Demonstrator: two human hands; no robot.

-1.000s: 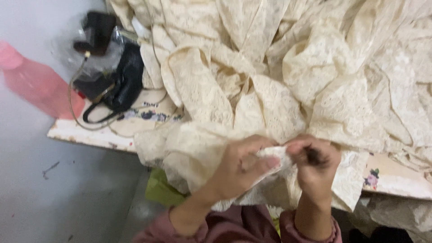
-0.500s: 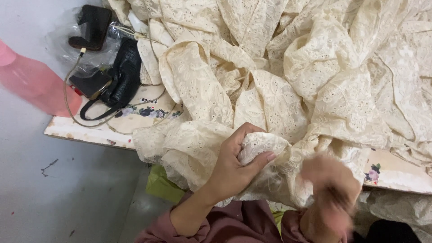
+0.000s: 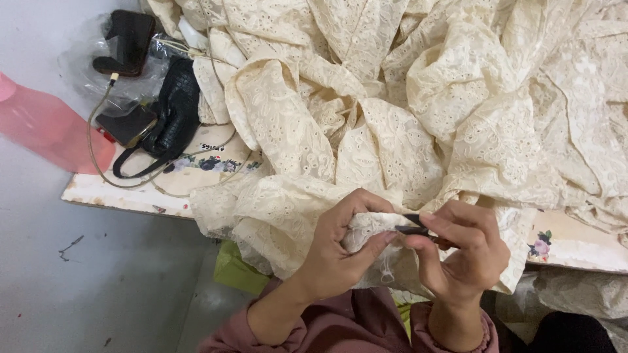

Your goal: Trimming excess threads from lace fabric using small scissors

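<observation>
Lace fabric (image 3: 418,117) heaped over table (image 3: 131,193) — left hand (image 3: 340,252) pinches a bunched edge, right hand (image 3: 461,252) grips small dark tool (image 3: 418,229) against it; black handbag (image 3: 171,114) nearby.

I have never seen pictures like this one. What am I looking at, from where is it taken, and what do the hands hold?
There is no machine here. A person wears a camera on the head, so the view looks down at their own hands. The left hand bunches a fold of cream lace fabric, which lies heaped over a worn board with a flower pattern. The right hand holds a small dark tool against that fold; its kind is unclear. At the upper left lie a black handbag, a dark case and a cable.
</observation>
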